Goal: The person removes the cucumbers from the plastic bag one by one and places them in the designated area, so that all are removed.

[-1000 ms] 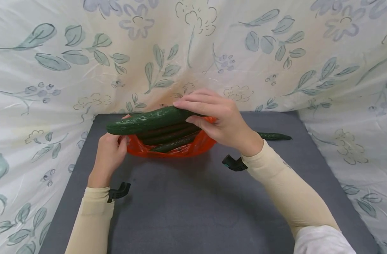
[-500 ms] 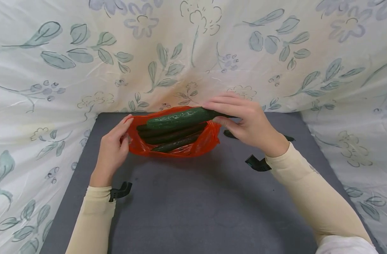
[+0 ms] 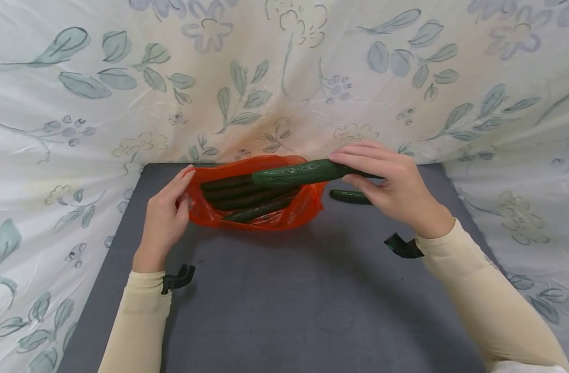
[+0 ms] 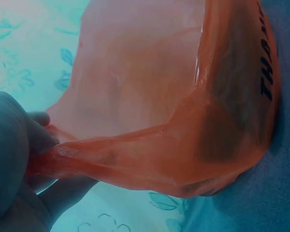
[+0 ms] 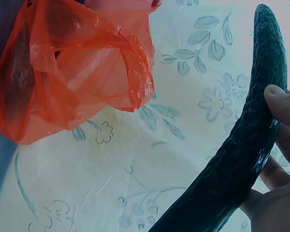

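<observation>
My left hand (image 3: 165, 220) pinches the left rim of a red plastic bag (image 3: 284, 223), keeping its mouth spread; the left wrist view shows the bag's edge (image 4: 106, 150) bunched between thumb and fingers. Inside the bag several dark green cucumbers (image 3: 242, 199) lie side by side. With thumb and fingertips my right hand (image 3: 389, 181) grips another cucumber (image 3: 294, 173) near its right end. That cucumber is raised, its left end overlapping the bag's opening in the head view. In the right wrist view the gripped cucumber (image 5: 232, 154) appears apart from the bag (image 5: 87, 72).
One more cucumber (image 3: 350, 197) lies on the dark grey table (image 3: 284, 300), right of the bag and partly behind the right hand. A floral-patterned sheet (image 3: 284, 77) hangs behind the table and along both sides.
My right hand has carried the cucumber rightward, from across the bag and above the left hand to the bag's right side. The left hand stays at the rim.
</observation>
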{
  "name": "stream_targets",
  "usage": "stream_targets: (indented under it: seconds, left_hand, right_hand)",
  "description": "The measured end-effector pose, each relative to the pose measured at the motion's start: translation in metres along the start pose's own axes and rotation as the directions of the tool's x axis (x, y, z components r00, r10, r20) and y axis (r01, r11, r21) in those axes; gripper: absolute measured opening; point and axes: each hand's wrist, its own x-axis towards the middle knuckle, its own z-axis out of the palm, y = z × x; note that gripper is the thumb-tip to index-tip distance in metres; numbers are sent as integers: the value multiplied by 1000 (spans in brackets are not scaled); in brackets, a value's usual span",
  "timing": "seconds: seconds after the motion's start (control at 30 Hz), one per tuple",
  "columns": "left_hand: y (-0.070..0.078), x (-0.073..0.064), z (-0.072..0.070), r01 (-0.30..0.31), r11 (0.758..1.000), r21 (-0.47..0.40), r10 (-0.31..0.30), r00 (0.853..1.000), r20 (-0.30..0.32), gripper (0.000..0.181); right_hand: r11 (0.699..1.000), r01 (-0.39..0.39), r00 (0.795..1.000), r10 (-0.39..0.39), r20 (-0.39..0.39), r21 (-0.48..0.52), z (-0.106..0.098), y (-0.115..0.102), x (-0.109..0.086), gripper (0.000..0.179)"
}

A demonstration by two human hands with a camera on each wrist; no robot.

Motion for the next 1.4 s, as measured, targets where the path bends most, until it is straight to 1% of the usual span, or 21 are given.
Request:
stream_targets:
  seconds: [0.2,0.27,0.33,0.43,0.53,0.67,0.77,0.83,1.0,1.2,1.4]
  left_hand:
    - [2,1,0,4,1000,-14,-4,1000,0,59]
    - [2,0,-1,6,1000,-18,-6,1000,-1,60]
    - [2,-1,-1,5,1000,-21,-5,1000,0,61]
    - [2,-2,-2,5,1000,-24,-5,1000,6,61]
    - [2,-3,-2,12,1000,-24,-12,1000,12,60]
    - [3,-3,-1,18,1000,-17,-18,1000,18,60]
    - [2,-3,-2,17,1000,-15,-17,1000,15,60]
    - [2,-4,-2,16,1000,-16,-15,1000,12,59]
    - [1,-4,-2,8,1000,-14,-8,1000,9,58]
    - [0,-4,-3,6,1000,-6,-6,1000,8,58]
    - [-1,-3,-2,11,1000,-7,-11,1000,6,57]
  right_hand:
    - [999,-24,1000,24,-12,-31,-7,3,-10,51]
    - [999,-31,999,31,-25,-36,-8,4,-14,38]
    - [998,-40,999,39,-26,-40,-9,5,-17,34]
    - [998,-44,999,42,-26,-55,-11,5,-22,35]
    - [997,-39,999,37,-38,-59,-13,5,-25,32]
    - [996,-57,997,53,-53,-69,-15,6,-31,33]
    - [993,-77,996,72,-54,-85,-17,7,-35,48]
    - [992,-88,995,83,-57,-94,-17,8,-38,51]
    - [988,-106,994,100,-53,-113,-21,10,-44,52]
    - [988,-95,995,91,-40,-118,-23,13,-48,51]
    - [987,-100,994,94,-58,-126,-24,16,-55,53]
